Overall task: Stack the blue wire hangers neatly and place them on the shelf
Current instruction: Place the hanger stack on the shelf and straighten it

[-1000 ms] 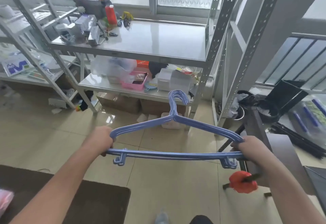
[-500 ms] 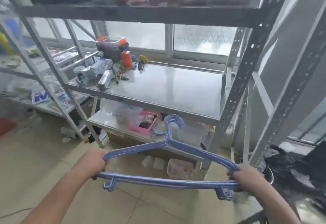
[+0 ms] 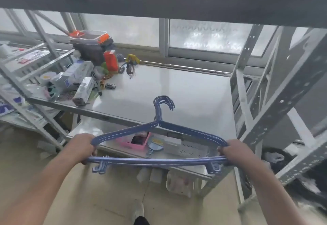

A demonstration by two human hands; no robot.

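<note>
Both hands, the left hand [image 3: 83, 147] and the right hand [image 3: 236, 152], grip the bundle of blue hangers [image 3: 157, 146] by its ends. I'd keep it level and lower it onto the shelf [image 3: 185, 92], hooks first, well apart from the clutter [image 3: 83, 83].

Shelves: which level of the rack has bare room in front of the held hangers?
The middle shelf: its right part is bare, clutter only at its left. The lower shelf holds a pink tray; the top one carries things too.

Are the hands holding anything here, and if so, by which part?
Yes. Both hold the stack of blue wire hangers: the left hand grips its left shoulder corner, the right hand its right corner.
</note>
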